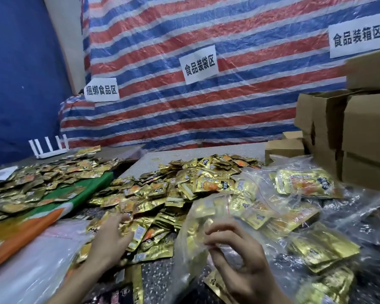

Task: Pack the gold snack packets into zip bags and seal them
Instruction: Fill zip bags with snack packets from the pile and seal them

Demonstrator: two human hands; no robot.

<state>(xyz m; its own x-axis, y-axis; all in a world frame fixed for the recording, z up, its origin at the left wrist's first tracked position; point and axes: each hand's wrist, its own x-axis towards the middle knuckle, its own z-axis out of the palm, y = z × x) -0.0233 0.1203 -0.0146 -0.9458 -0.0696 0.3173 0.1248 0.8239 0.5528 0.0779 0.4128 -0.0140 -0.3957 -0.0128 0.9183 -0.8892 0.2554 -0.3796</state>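
Note:
A big heap of gold snack packets (173, 189) covers the middle of the table. My left hand (110, 242) reaches into the near edge of the heap, fingers spread over loose packets and blurred. My right hand (235, 251) pinches the edge of a clear zip bag (198, 218) that stands up in front of me; gold packets show through its plastic. Several filled zip bags (305, 183) lie to the right of it.
Cardboard boxes (358, 137) are stacked at the right. A green, orange and white sack (53, 207) lies at the left under more gold packets (42, 174). Empty clear bags (31, 260) lie near left. A white router (49, 148) stands at the back left, before a striped tarp.

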